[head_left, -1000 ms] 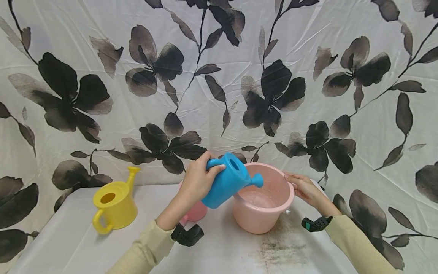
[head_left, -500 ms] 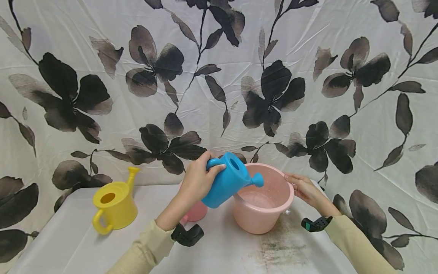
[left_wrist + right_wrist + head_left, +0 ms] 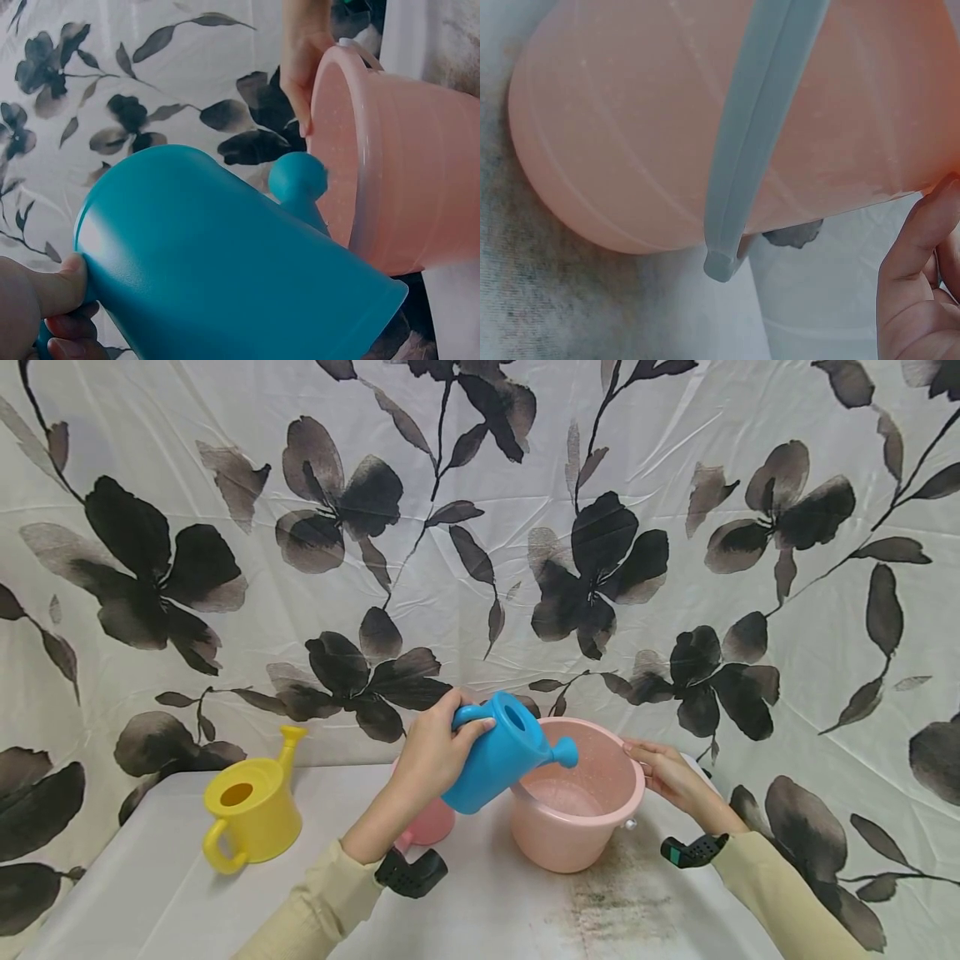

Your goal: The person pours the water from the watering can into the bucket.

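A blue watering can (image 3: 491,760) is tilted in the head view, its round spout head over the pink bucket's opening. My left hand (image 3: 435,743) grips its handle, thumb on top. In the left wrist view the can's body (image 3: 217,255) fills the middle, with the thumb (image 3: 60,289) against it. The pink bucket (image 3: 562,843) stands upright on the table. My right hand (image 3: 671,777) holds its right rim; in the right wrist view the fingers (image 3: 919,247) meet the bucket's wall near the rim. A pale handle (image 3: 754,135) hangs along the bucket's side.
A yellow watering can (image 3: 262,818) stands at the left of the white table (image 3: 480,910). Behind my left hand is a pink object (image 3: 433,822), mostly hidden. A dark, dirty-looking patch (image 3: 618,902) marks the table before the bucket. A floral cloth (image 3: 480,568) hangs behind.
The blue watering can has tipped very slightly further, its base a little higher. The right hand, the bucket and the yellow watering can stay where they were.
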Action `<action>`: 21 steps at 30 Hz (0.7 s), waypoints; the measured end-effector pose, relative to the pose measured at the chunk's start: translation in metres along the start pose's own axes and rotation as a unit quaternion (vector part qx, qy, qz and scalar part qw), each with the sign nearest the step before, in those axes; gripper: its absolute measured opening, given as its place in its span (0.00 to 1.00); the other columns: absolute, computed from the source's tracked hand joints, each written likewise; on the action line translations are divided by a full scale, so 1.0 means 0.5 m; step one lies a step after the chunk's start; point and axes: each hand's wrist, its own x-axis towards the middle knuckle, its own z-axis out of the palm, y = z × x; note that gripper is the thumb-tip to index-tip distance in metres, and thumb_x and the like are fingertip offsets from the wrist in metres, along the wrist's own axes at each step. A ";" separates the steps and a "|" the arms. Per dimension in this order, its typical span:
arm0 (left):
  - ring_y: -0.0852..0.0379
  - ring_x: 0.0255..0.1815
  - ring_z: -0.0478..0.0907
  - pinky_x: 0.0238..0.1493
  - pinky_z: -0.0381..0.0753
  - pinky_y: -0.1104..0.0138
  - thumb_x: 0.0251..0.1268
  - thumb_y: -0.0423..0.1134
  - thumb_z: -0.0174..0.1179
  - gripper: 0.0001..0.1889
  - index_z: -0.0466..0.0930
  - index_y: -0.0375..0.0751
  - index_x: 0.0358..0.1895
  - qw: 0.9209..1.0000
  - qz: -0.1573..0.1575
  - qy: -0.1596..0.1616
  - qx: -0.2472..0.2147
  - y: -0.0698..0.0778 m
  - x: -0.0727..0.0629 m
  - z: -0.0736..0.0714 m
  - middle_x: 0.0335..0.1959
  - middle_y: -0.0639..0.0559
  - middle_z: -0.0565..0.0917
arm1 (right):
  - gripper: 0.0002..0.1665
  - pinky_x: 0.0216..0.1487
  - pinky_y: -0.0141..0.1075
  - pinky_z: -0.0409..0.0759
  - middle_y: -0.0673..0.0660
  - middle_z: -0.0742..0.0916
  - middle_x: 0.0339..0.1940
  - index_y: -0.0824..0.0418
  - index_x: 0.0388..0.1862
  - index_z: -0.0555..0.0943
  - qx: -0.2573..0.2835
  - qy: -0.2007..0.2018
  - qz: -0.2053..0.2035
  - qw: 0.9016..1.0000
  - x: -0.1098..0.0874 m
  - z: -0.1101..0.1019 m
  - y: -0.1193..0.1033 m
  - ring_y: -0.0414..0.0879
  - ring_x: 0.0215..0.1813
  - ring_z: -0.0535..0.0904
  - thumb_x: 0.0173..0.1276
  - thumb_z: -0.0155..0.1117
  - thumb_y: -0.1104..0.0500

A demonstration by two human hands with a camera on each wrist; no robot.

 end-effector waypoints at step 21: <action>0.47 0.41 0.83 0.44 0.81 0.50 0.66 0.43 0.61 0.11 0.75 0.40 0.44 1.000 0.002 0.002 0.005 -0.002 0.001 -0.002 0.40 0.42 0.84 | 0.38 0.50 0.28 0.78 0.70 0.68 0.70 0.71 0.72 0.59 -0.109 0.042 -0.007 0.993 0.001 0.011 -0.009 0.28 0.48 0.77 0.75 0.51 0.46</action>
